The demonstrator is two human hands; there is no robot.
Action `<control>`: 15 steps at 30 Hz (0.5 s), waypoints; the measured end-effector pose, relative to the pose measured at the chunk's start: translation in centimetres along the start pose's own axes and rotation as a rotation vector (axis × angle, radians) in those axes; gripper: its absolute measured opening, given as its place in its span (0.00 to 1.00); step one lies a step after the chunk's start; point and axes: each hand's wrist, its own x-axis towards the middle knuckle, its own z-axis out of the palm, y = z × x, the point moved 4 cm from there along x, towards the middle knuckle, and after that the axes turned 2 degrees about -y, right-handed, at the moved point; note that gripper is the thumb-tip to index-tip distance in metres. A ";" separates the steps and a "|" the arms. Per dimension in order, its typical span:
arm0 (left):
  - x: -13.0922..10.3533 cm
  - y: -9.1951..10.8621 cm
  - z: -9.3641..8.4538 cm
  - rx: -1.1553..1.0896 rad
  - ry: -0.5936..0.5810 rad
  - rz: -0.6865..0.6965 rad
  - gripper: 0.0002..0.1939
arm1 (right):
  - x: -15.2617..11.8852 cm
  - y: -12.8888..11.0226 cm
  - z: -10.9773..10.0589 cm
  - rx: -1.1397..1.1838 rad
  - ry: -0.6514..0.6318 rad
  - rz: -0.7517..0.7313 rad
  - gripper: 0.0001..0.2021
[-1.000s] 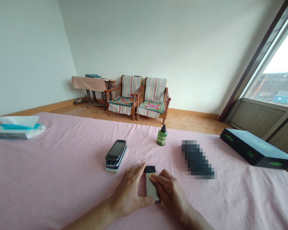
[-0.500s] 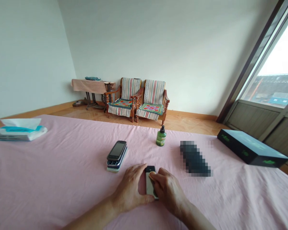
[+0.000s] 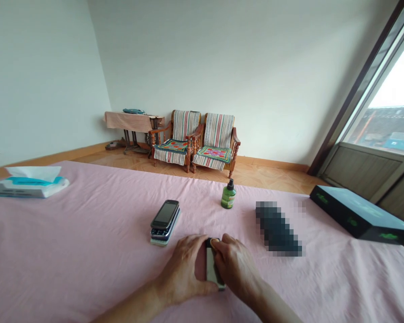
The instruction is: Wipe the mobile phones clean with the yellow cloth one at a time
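On the pink cloth, several things lie around the 2 hands. A stack of phones is on the left, near the fingers of the left hand; its top phone shows a dark screen, and below it a keypad looks out. Farther away, a green bottle with a black top stands upright. To the right there is a dark long object, which is blurred into squares, so I cannot tell what it is. A black box with green marks lies at the far right, and a tissue pack at the far left. Behind, 2 wooden armchairs stand by the wall.

The mobile phone lies on the cloth at the near middle, between both hands. It is narrow, with a pale body and a black far end. The left hand grips it, thumb at the near end and fingers at the far end. The right hand is closed on a small yellowish pad, held against the far end, and covers part of the phone's right side.
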 end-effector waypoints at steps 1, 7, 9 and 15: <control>0.0 0.0 -0.1 -0.001 -0.001 -0.003 0.49 | 0.1 0.0 0.0 0.012 0.003 0.003 0.11; -0.2 -0.3 0.0 0.007 -0.019 -0.039 0.50 | -0.3 0.3 1.0 0.088 0.036 -0.013 0.10; -0.2 -0.4 0.1 0.007 -0.026 -0.054 0.52 | -0.5 0.6 1.3 0.114 0.038 -0.013 0.10; -0.1 -0.6 0.1 0.001 -0.019 -0.015 0.54 | 0.4 1.5 1.3 0.253 -0.005 -0.032 0.15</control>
